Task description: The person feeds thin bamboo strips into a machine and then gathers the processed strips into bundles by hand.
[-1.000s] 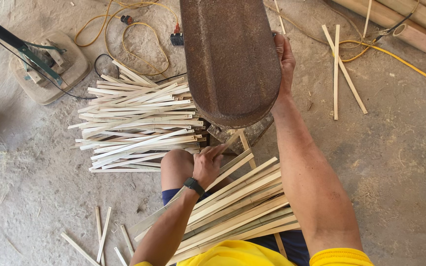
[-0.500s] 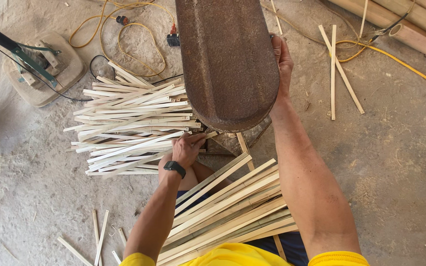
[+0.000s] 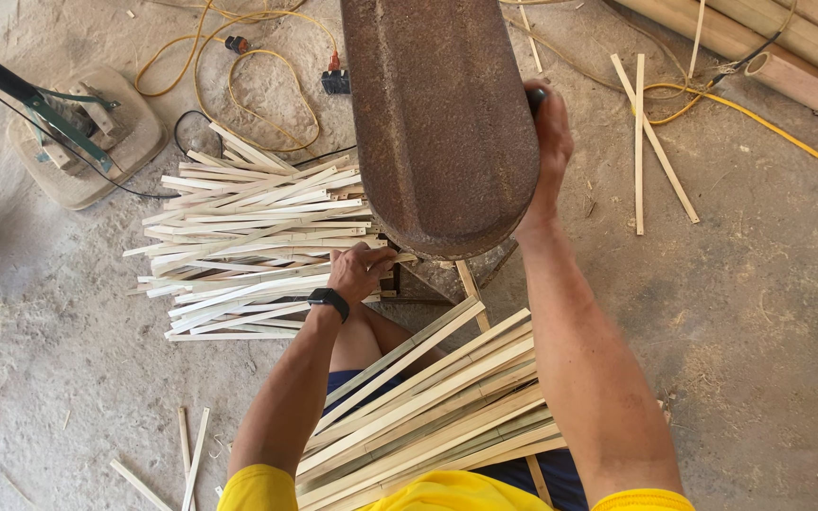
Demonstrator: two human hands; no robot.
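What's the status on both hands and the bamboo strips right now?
Left hand gripping a bamboo strip at the pile of strips. Right hand clamped on the rusty metal hood's side. Second bundle across the lap.

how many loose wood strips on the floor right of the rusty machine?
2: pale strips crossing each other on the floor, one upright, one slanted, right of the right hand. More may lie hidden under the rusty metal housing.

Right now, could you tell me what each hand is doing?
Left hand: closed on a bamboo strip by the pile.
Right hand: gripping a dark handle beside the rusty cover.
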